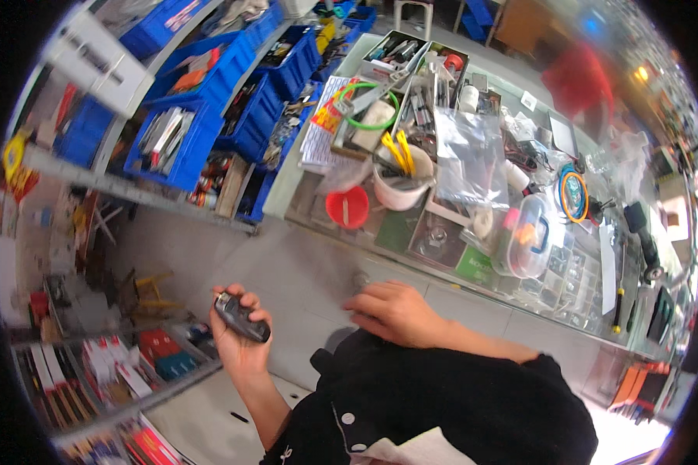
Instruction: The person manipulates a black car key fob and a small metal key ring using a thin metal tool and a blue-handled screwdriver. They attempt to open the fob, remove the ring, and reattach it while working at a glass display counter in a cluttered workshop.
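My left hand (pixel 240 329) is closed around a small, dark, rounded object (pixel 242 316) with a silvery end. It looks like a key fob or similar handheld device, but its exact kind is unclear. The fingers wrap its sides while its dark face points up. To the right, my right hand (pixel 399 314) hovers in front of my black shirt, back of the hand upward and fingers bent. Motion smears its fingertips, so whether they grip anything cannot be made out. The two hands are apart, both short of the glass counter.
The cluttered glass counter (pixel 349 242) carries a red cup (pixel 347 208), a white tub (pixel 402 190) with yellow-handled tools and a clear plastic case (pixel 523 240). Blue bins (pixel 171 147) fill a metal rack on the left. Boxed goods (pixel 112 368) lie on a lower-left shelf.
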Tool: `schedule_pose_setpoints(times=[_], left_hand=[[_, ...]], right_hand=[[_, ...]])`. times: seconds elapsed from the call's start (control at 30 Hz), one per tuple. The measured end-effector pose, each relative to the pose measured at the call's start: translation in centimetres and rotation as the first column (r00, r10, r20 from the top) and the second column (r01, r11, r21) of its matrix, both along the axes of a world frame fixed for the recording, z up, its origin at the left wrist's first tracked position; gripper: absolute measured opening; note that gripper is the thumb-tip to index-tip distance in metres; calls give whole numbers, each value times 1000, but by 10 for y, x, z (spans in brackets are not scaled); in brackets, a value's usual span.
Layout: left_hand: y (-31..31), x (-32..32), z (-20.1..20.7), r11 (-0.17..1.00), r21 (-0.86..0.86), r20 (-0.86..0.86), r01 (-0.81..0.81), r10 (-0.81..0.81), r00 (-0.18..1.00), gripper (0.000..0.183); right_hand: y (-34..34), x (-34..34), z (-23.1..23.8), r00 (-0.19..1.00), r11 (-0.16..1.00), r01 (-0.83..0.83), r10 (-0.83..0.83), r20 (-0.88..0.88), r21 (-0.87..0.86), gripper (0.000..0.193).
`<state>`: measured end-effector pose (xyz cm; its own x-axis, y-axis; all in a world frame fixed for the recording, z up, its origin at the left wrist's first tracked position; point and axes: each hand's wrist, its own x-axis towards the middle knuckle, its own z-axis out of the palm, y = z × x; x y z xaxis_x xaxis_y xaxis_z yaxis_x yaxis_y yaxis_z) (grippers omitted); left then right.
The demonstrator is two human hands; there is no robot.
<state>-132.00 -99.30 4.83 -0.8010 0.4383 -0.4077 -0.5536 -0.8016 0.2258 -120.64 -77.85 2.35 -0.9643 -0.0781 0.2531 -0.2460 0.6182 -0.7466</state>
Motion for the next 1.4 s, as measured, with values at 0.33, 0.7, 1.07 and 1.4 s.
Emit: schedule_pose_setpoints(times=[0.33, 0.7, 1.07, 1.4], left_hand=[[-22, -266, -25, 873, -448, 177, 194, -127, 976, 16], [232, -455, -5, 529, -268, -31, 805, -840, 542, 14], [432, -549, -43, 284, -363, 59, 887, -943, 326, 17], [625, -721, -111, 348, -527, 253, 776, -807, 533, 11]], right_hand=[[-21, -231, 26, 980, 958, 158, -183, -84, -241, 18], [-40, -340, 42, 429, 391, 893, -890, 157, -223, 25], [123, -414, 47, 305, 270, 929, -946, 107, -255, 25], [334, -484, 51, -28, -64, 955, -991, 127, -289, 23]])
